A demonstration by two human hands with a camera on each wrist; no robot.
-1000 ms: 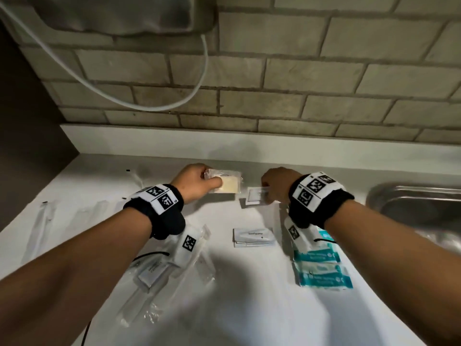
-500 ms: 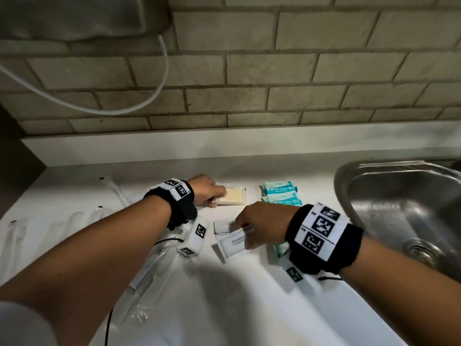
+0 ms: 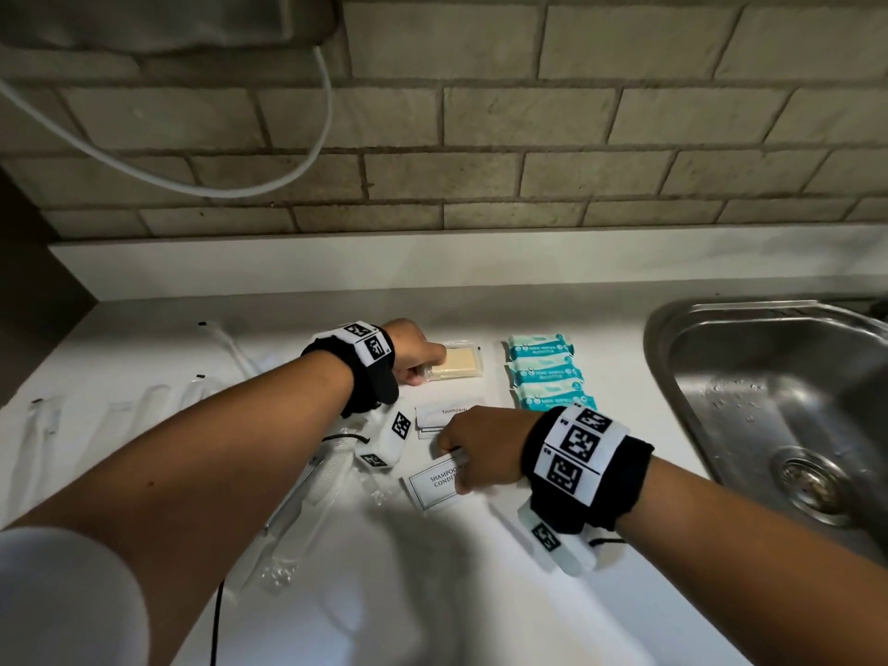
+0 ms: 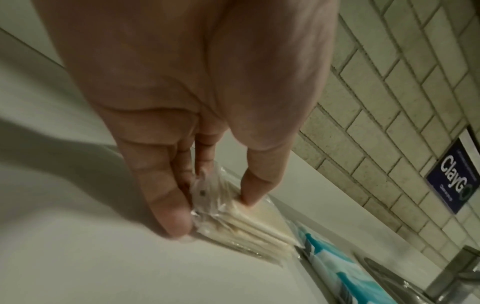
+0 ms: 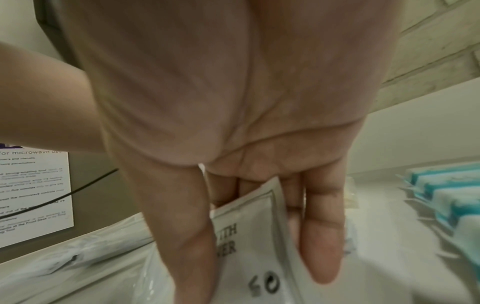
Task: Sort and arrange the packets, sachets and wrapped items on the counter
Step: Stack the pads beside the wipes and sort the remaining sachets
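On the white counter (image 3: 432, 593), my left hand (image 3: 423, 372) pinches a clear-wrapped stack of cream soap bars (image 3: 463, 365). The left wrist view shows the thumb on top of this stack (image 4: 259, 224) and the fingers at its end. Closer to me, my right hand (image 3: 456, 468) holds a white shampoo and conditioner sachet (image 3: 432, 485). In the right wrist view that sachet (image 5: 249, 236) sits between thumb and fingers, tilted up off the counter. Three teal wipes packs (image 3: 548, 372) lie in a column right of the soap. White toothpaste boxes (image 3: 439, 418) lie between my hands.
A steel sink (image 3: 769, 401) takes up the right side. Clear-wrapped toothbrushes (image 3: 298, 502) lie under my left forearm, and more long clear wrappers (image 3: 43, 425) rest at the far left. A brick wall with a white cable (image 3: 288, 180) backs the counter.
My right hand has come back toward me from the small packet beside the soap and now grips the shampoo sachet. The left hand stays on the soap. The view swung right, showing the sink.
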